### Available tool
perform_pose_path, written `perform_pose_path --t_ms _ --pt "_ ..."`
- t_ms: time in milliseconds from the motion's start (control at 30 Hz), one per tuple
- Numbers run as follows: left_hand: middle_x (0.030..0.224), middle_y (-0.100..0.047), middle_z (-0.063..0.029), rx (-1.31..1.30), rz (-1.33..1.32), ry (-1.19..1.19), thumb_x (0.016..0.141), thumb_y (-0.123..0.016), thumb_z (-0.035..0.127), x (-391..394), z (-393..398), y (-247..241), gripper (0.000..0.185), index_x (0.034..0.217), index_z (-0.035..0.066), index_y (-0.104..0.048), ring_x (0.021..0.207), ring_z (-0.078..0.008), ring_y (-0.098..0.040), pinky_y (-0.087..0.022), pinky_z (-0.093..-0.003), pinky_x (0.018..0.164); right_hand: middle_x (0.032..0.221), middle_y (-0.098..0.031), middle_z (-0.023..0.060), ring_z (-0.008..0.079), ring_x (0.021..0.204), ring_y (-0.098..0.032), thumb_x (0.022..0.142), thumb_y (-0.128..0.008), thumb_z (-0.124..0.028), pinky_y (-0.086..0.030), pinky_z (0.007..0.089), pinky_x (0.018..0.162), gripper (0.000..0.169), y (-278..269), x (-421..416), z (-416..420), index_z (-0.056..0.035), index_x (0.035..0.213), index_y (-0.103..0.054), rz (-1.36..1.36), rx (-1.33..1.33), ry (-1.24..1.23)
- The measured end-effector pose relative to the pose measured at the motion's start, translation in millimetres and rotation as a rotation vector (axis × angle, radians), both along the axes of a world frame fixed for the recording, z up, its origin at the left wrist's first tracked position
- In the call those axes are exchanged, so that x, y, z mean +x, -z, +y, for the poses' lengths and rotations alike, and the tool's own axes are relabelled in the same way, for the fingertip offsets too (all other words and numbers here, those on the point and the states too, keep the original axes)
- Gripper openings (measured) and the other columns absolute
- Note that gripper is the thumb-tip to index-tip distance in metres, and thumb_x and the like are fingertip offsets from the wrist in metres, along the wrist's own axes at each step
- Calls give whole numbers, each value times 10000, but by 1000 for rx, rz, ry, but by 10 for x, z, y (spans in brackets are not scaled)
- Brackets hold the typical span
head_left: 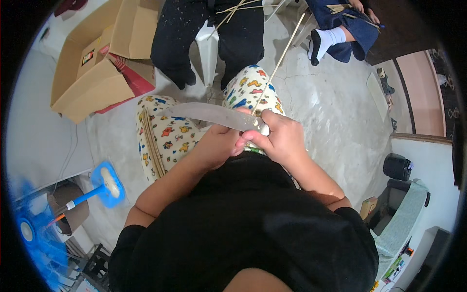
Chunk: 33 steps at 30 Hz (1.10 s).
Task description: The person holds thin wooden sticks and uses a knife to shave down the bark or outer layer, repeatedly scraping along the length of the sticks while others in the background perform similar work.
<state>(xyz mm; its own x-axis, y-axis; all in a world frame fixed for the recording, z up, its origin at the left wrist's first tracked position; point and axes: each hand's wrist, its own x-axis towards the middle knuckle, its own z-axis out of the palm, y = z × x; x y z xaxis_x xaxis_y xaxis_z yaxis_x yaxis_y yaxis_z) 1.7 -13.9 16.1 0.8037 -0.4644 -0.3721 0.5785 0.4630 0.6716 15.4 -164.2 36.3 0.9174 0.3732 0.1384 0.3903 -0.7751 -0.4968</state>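
A broad, curved knife blade (211,114) lies across the space above my lap, its tip toward the left. My right hand (286,135) is closed at the wide end of the knife, whose handle is hidden. Pale shavings cling to the blade near my right thumb. A long thin stick (279,62), seemingly bamboo, slants up and away from behind the blade. My left hand (222,142) curls under the blade and seems to grip the stick's near end, which is hidden. Several split sticks (151,142) rest in a bundle on my left thigh, over patterned trousers.
Facing me sits a person in dark trousers (169,40) with thin sticks (233,12) across the lap. Another person's hands (365,11) hold sticks at upper right. An open cardboard box (91,91) stands at left, above a blue brush (113,186) and a blue fan (31,233).
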Motion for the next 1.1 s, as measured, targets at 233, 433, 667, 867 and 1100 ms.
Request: perform_pose_path --t_ms 233,433,667,867,1100 --pt "538 -347 25 74 -110 249 870 -311 192 -51 3 -68 176 858 54 -419 420 -42 -283 -248 -169 380 515 -469 177 341 514 -500 724 -512 -467 -381 364 466 455 -62 276 -201 -14 690 -470 111 88 314" --pt "542 -332 21 97 -78 146 863 -322 173 15 -41 -84 147 833 61 -413 418 -51 -258 -238 -169 380 582 -539 169 323 573 -557 720 -475 -534 -433 373 510 484 -53 40 -170 -52 720 -517 83 29 143" --pt "477 -322 25 111 -60 160 834 -344 145 2 -40 -125 281 569 66 -392 379 -48 -265 -220 -179 357 562 -522 147 319 550 -538 701 -470 -556 -415 369 462 533 38 -34 -91 -25 669 -497 65 31 57" --pt "468 -322 26 77 -73 190 845 -336 158 28 16 -93 326 534 67 -374 369 -52 -267 -224 -184 350 556 -519 131 315 542 -536 677 -462 -592 -413 367 456 560 38 41 -83 -34 634 -481 3 -39 49" --pt "512 -340 25 58 12 174 855 -323 164 10 54 40 173 771 44 -415 389 -47 -260 -225 -178 351 536 -518 139 312 529 -537 718 -449 -559 -416 373 493 531 184 127 -43 -33 665 -501 -98 6 62"
